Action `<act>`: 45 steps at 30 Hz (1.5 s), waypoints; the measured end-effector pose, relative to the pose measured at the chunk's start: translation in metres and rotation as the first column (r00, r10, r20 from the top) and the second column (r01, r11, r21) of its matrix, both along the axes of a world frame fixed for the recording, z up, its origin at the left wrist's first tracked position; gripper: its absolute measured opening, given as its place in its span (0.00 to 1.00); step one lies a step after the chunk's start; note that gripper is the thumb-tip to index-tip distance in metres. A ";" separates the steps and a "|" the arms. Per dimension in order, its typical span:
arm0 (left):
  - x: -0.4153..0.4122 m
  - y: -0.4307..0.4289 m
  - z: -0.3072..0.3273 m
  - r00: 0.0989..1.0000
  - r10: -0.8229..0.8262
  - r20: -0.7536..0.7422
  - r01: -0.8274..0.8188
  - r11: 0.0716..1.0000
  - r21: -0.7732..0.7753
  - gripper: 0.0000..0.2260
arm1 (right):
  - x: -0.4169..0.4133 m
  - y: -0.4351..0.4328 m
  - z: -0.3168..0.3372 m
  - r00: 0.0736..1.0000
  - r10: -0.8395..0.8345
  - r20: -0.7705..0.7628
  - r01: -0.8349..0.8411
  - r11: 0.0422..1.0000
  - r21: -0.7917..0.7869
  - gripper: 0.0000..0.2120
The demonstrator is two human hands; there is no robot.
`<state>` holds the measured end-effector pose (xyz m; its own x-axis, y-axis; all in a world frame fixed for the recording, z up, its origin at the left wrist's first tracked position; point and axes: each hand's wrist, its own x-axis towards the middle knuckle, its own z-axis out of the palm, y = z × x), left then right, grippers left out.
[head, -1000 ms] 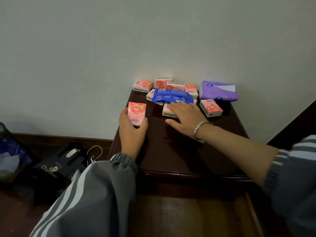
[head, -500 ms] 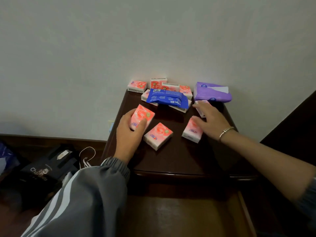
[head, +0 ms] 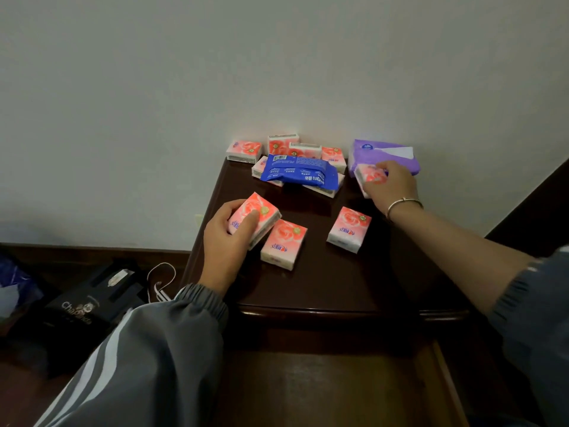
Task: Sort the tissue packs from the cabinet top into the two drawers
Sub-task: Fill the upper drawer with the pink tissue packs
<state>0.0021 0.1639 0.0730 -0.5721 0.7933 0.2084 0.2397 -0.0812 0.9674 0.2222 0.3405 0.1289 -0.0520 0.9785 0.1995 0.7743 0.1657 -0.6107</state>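
On the dark cabinet top (head: 323,288), my left hand (head: 224,241) grips a pink tissue pack (head: 261,211) at the left side. Two more pink packs lie loose in the middle, one (head: 284,243) right beside my left hand and another (head: 349,228) further right. My right hand (head: 391,188) curls round a pink pack (head: 368,174) in front of the purple tissue pack (head: 381,154). A blue pack (head: 300,172) lies on top of several pink packs (head: 244,151) along the wall.
An open drawer (head: 338,389) with a bare wooden bottom sits below the cabinet's front edge. On the floor to the left stand a black box (head: 83,306), a white cord (head: 160,282) and a blue bag (head: 15,282). The wall stands directly behind the cabinet.
My right hand left the pack in the middle and reached back to grip a pink pack by the purple one. My left hand keeps its pack, barely moved.
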 end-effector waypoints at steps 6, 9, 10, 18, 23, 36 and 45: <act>-0.001 0.000 0.002 0.997 0.032 0.076 -0.027 0.997 -0.067 0.14 | -0.002 -0.082 -0.001 0.962 0.248 0.111 -0.251 0.968 0.019 0.24; 0.005 -0.002 0.011 0.992 0.031 0.119 -0.014 0.991 -0.134 0.16 | -0.006 -0.093 -0.010 0.905 0.246 0.348 -0.199 0.966 -0.167 0.21; 0.008 -0.003 0.014 0.991 0.028 0.133 -0.008 0.989 -0.147 0.14 | -0.008 -0.089 -0.006 0.886 0.277 0.373 -0.220 0.957 -0.188 0.19; 0.050 0.004 0.032 0.984 -0.030 -0.174 -0.067 0.848 -0.526 0.16 | -0.014 -0.083 0.020 0.997 0.043 -0.067 -0.069 0.875 -0.479 0.26; 0.054 0.019 0.053 0.990 -0.135 -0.043 0.068 0.718 -0.692 0.24 | -0.006 -0.094 0.041 0.960 0.160 -0.231 -0.276 0.697 -0.661 0.22; 0.081 -0.036 0.032 0.992 0.012 0.129 0.060 0.843 -0.535 0.27 | 0.008 -0.135 -0.014 0.975 -0.080 -0.209 -0.013 0.913 -0.408 0.32; 0.070 -0.172 0.027 0.881 -0.211 0.424 0.411 0.786 -0.462 0.26 | 0.094 -0.239 -0.027 0.791 0.109 -0.602 -0.463 0.749 -0.473 0.17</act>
